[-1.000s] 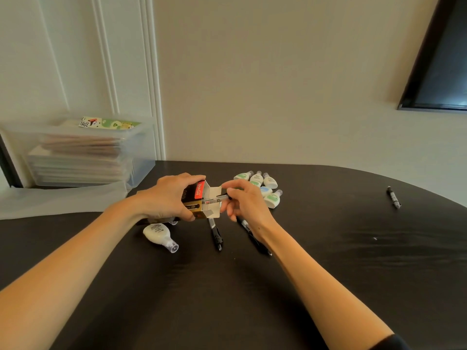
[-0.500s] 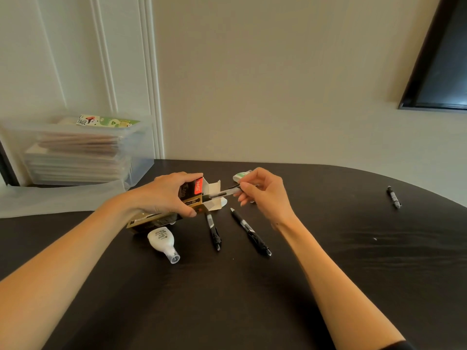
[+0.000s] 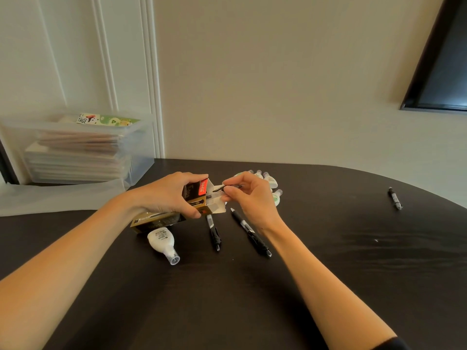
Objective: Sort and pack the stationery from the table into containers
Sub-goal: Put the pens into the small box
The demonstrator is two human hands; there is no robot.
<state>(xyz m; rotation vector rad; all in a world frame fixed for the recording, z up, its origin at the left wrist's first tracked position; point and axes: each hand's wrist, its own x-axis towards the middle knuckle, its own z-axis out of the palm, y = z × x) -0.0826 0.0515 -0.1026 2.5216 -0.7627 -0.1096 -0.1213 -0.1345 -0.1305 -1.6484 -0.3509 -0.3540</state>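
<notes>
Dark table [image 3: 328,286] against a cream wall, box and pen both in hand.
Left hand [image 3: 166,195] gripped the black-and-gold pen box [image 3: 194,202], tilted, with its open flap end toward the right hand [image 3: 250,195], which pinched a black pen [image 3: 218,189] with its tip at the box mouth. A second pen [image 3: 214,232] and a third pen [image 3: 250,232] lay just in front of the box, and a white bottle [image 3: 163,242] beside its near end. Small bottles [image 3: 271,181] sat behind the right hand, a marker [image 3: 395,198] well apart at right, and a clear bin [image 3: 136,152] of stacked paper far left.

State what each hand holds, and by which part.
Left hand grips the box near its open end; right hand pinches a pen by its outer end.
</notes>
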